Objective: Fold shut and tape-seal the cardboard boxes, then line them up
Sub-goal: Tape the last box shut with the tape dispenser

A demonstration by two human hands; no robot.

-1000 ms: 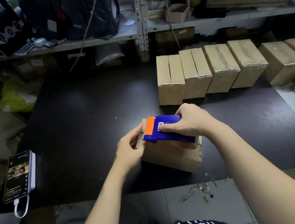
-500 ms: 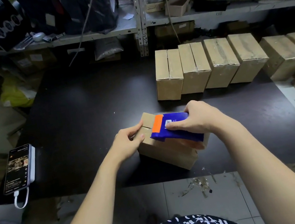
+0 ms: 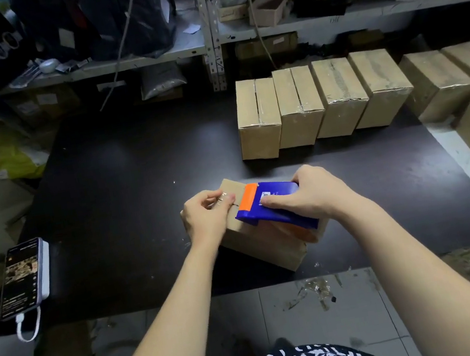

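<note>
Box point(image 3: 265, 245), plain brown oblong cardboard

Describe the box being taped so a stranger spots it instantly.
On the black table, look nearer the person than the row of sealed boxes. The box lies alone, askew. Only it has the blue tape dispenser on top, gripped by the right hand; the left hand pinches tape.
</note>
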